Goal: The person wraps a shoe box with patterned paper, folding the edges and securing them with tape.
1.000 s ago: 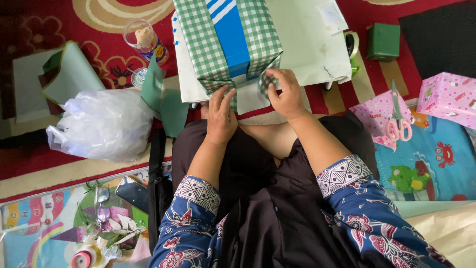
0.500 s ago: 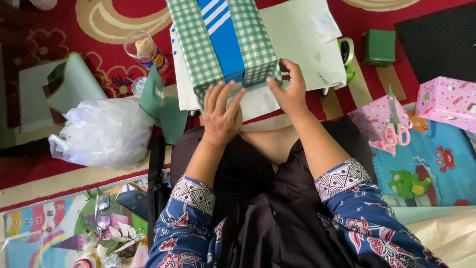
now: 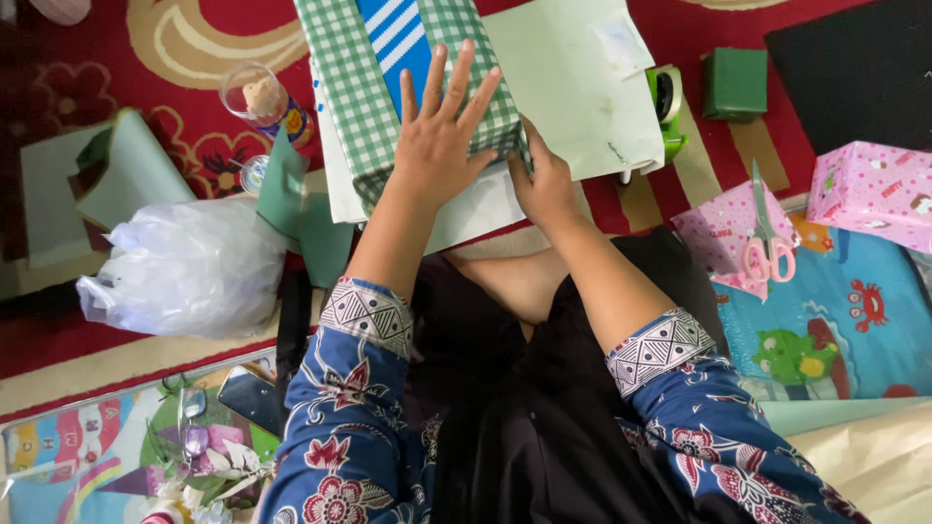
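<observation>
A box wrapped in green checked paper with a blue striped band lies on a pale green sheet on the red carpet in front of my knees. My left hand lies flat on top of the box, fingers spread. My right hand grips the box's near right corner, pinching the paper fold there.
A tape dispenser and a small green box sit right of the sheet. Pink-handled scissors lie on pink paper beside a pink wrapped box. Left are a white plastic bag, a plastic cup and green paper scraps.
My left hand has slid from the box's near edge up onto its top and spread flat. The right hand has stayed at the near right corner.
</observation>
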